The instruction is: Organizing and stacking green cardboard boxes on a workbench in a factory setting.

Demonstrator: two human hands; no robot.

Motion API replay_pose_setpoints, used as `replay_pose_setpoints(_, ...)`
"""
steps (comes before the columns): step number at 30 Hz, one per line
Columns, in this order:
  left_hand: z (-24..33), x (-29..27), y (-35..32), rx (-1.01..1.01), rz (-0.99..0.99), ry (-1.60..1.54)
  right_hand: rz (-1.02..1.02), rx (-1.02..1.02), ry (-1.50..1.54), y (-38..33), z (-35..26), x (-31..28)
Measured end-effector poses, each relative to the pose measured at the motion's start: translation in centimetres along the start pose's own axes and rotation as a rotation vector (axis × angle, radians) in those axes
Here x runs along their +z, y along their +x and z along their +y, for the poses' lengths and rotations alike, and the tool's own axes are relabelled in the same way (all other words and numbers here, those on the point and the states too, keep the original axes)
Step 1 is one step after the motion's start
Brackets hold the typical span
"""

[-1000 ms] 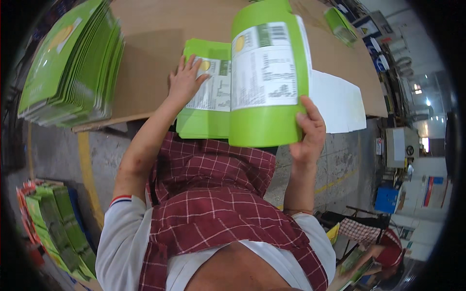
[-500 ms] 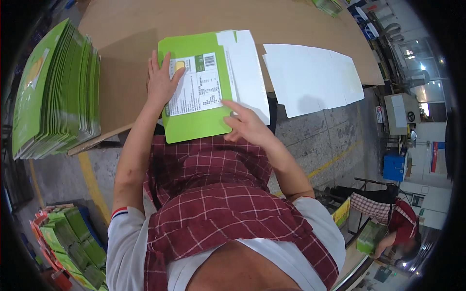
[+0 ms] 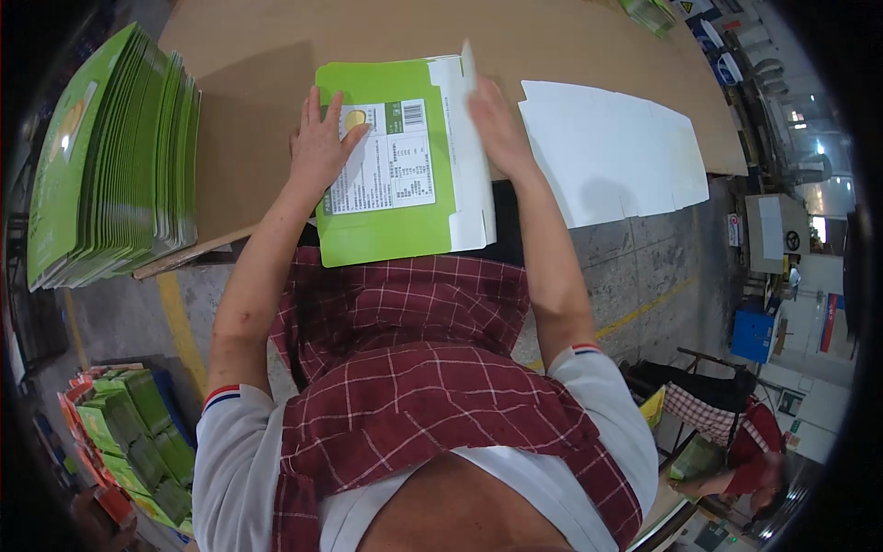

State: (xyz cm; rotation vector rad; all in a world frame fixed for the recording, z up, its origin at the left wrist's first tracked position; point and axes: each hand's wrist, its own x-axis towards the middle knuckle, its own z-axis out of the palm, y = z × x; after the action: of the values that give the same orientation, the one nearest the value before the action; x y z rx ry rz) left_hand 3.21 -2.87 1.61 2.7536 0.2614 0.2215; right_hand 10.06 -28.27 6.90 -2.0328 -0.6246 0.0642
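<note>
A flat green carton blank (image 3: 391, 212) with a white printed label lies at the near edge of the brown table (image 3: 258, 55). My left hand (image 3: 322, 147) presses flat on its left side, fingers spread. My right hand (image 3: 492, 115) is at the carton's white right flap (image 3: 469, 156), lifting or folding its edge; the fingers look straight and blurred.
A tall stack of green flat cartons (image 3: 110, 156) stands at the table's left. White carton blanks (image 3: 612, 147) lie to the right. More green cartons fill a crate (image 3: 129, 432) on the floor at lower left. Another person (image 3: 736, 442) is at lower right.
The carton I held up a second ago was laid flat on the table. My right hand moved from its lower edge up to the white right flap.
</note>
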Motion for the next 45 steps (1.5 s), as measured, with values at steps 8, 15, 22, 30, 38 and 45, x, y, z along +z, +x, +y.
replay_pose_setpoints(8,0.1,-0.2,-0.1,-0.041,-0.006,-0.058,-0.193,-0.071,-0.992,-9.8,-2.4,4.0)
replay_pose_setpoints(15,-0.7,0.5,0.1,-0.038,0.018,-0.12,0.36,0.055,-0.986,-13.7,1.9,-5.7)
replay_pose_setpoints(22,-0.8,0.6,0.3,-0.06,-0.005,-0.099,-0.109,0.493,-1.064,-13.0,5.2,-7.4)
replay_pose_setpoints(30,-0.5,0.4,0.3,-0.007,0.068,0.04,0.084,0.221,-0.509,-9.9,-5.9,-6.7)
replay_pose_setpoints(38,0.2,-0.1,0.2,0.094,0.036,0.122,0.371,0.013,0.494,-12.9,-13.5,-3.8)
replay_pose_setpoints(45,0.4,-0.9,-0.1,0.11,0.079,0.022,0.788,0.153,1.227,-14.0,-4.2,-5.9)
